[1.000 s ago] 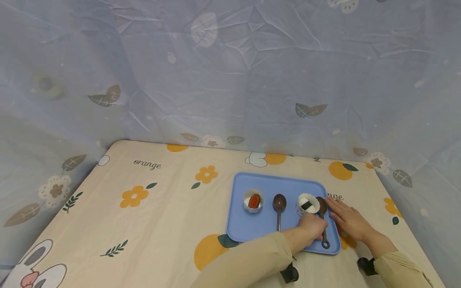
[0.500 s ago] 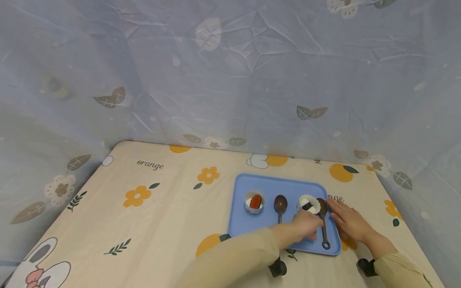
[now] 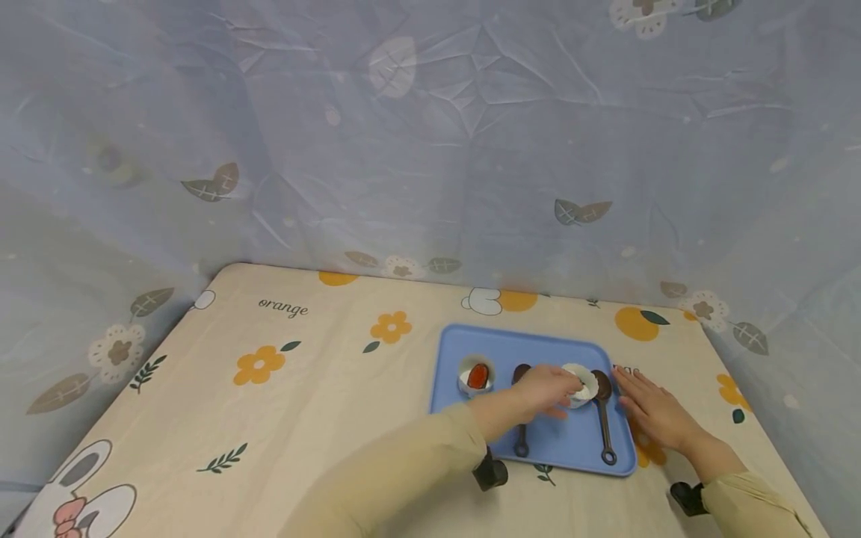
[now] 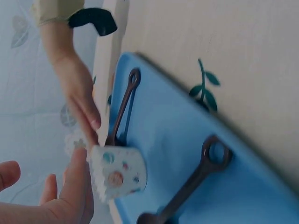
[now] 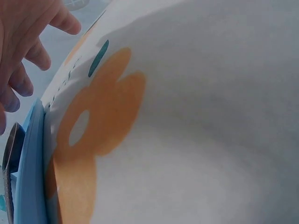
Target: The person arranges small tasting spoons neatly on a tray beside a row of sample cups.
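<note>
In the head view my left hand (image 3: 546,390) reaches over a blue tray (image 3: 565,447), its fingertips at the rim of a white scalloped paper cup (image 3: 588,385). The left wrist view shows thumb and fingers apart beside this patterned cup (image 4: 122,173); its contents are mostly hidden. My right hand (image 3: 654,412) lies with straight fingers along the tray's right edge. A brown spoon (image 3: 605,418) rests between that cup and the right hand. Another brown spoon (image 3: 521,435) is partly covered by my left hand. Further left, a second cup (image 3: 464,385) holds a red-topped piece (image 3: 478,376).
Beneath the tray is a cream tablecloth (image 3: 323,388) printed with oranges, flowers and leaves. A pale blue patterned curtain (image 3: 417,164) rises behind and at both sides. Dark wrist mounts (image 3: 490,472) sit on both forearms.
My left hand has shifted left and up, from beside the right spoon's handle to the right cup's rim, now covering part of the left spoon. The right hand stays put.
</note>
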A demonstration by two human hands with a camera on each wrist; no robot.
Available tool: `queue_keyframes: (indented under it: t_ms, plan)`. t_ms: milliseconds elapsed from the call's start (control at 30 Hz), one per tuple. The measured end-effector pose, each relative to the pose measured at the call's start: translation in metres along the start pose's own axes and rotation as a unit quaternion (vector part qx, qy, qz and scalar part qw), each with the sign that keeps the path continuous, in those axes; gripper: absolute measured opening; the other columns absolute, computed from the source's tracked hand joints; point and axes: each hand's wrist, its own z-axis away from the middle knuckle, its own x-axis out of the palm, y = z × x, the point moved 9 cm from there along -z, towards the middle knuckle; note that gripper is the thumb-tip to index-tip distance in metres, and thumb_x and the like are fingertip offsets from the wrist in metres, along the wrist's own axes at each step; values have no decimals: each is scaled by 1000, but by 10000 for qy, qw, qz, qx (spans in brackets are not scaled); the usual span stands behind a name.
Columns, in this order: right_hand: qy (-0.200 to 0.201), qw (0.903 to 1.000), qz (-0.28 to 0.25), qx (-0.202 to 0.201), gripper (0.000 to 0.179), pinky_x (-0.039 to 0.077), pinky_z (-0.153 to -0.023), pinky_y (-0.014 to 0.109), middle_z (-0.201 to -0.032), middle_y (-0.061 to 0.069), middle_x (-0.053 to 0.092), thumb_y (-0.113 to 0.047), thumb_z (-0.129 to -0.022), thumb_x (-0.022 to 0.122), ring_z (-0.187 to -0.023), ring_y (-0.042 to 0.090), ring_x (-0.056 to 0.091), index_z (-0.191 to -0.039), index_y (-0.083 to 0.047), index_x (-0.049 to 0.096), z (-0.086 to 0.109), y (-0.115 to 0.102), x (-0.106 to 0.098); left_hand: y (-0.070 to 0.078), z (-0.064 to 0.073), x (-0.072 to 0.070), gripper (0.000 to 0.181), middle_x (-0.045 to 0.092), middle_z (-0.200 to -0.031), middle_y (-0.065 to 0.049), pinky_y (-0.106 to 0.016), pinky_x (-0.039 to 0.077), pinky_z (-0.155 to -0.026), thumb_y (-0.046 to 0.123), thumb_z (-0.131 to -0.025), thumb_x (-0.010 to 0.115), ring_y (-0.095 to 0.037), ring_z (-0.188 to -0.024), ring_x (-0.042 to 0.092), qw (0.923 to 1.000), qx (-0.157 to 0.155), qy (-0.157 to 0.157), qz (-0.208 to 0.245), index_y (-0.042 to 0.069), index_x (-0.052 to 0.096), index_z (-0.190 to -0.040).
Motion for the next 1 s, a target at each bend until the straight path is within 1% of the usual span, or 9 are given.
queue_keyframes:
  t_ms: [167, 300, 367, 433, 500, 633, 800, 867, 1000]
  plan:
    - [-67, 9998, -66, 169, 62, 27, -100, 71, -144, 28, 34, -40, -96, 44, -131, 51, 28, -141, 1, 34, 0, 1, 1, 12, 2, -15, 34, 60, -121, -13, -39, 56, -85, 21, -90, 56, -31, -112, 58, 9992, 228, 21, -313, 1, 60, -117]
    - [-76, 9996, -84, 246, 66, 25, -102, 70, -145, 28, 32, -43, -94, 46, -131, 51, 27, -141, 2, 33, 0, 1, 0, 21, 2, -28, 33, 60, -122, -11, -35, 56, -84, 25, -91, 56, -28, -112, 57, 9970, 444, 95, -623, 6, 60, -118]
    - [-88, 9995, -86, 279, 68, 24, -102, 70, -145, 28, 31, -44, -94, 46, -132, 51, 27, -142, 2, 32, 0, 1, 0, 25, 3, -34, 33, 59, -124, -9, -33, 54, -85, 27, -91, 56, -26, -113, 57, 9944, 563, 146, -885, 9, 60, -119]
    - [-114, 9994, -74, 323, 69, 24, -103, 70, -146, 29, 30, -45, -94, 46, -132, 51, 26, -142, 2, 31, 0, 2, 1, 28, 4, -40, 36, 58, -127, -8, -33, 52, -90, 30, -91, 55, -24, -115, 56, 9901, 694, 195, -1207, 11, 59, -121]
    - [-131, 9993, -52, 351, 70, 23, -103, 70, -146, 29, 30, -46, -94, 45, -132, 51, 25, -142, 2, 31, 0, 2, 1, 31, 5, -46, 38, 55, -131, -6, -34, 49, -96, 32, -91, 55, -23, -119, 53, 9838, 853, 243, -1557, 13, 56, -125]
    - [-131, 9993, -54, 345, 71, 23, -103, 70, -146, 29, 29, -47, -93, 46, -132, 51, 25, -142, 1, 30, 0, 2, 1, 37, 9, -56, 44, 51, -136, -3, -36, 45, -102, 37, -91, 55, -23, -127, 47, 9670, 1208, 314, -2223, 15, 52, -130]
    - [-92, 9994, -161, 279, 69, 23, -102, 71, -146, 29, 29, -45, -93, 47, -132, 52, 25, -142, 1, 31, 1, 0, 0, 46, 14, -69, 49, 47, -140, -4, -39, 38, -110, 38, -91, 54, -23, -132, 42, 9429, 1709, 477, -2817, 15, 48, -134]
    - [-72, 9995, -171, 271, 70, 23, -102, 70, -145, 29, 30, -45, -93, 47, -131, 52, 26, -142, 1, 31, 1, -1, -1, 49, 16, -73, 49, 45, -141, -5, -39, 35, -112, 36, -91, 55, -23, -133, 40, 9348, 1881, 525, -2966, 13, 47, -134]
    - [-135, 9990, -212, 361, 72, 20, -103, 71, -146, 30, 28, -47, -93, 46, -132, 52, 24, -143, 2, 29, 1, -1, -1, 49, 17, -82, 53, 42, -144, -6, -38, 31, -114, 38, -91, 54, -22, -136, 37, 9153, 2073, 582, -3404, 12, 44, -136]
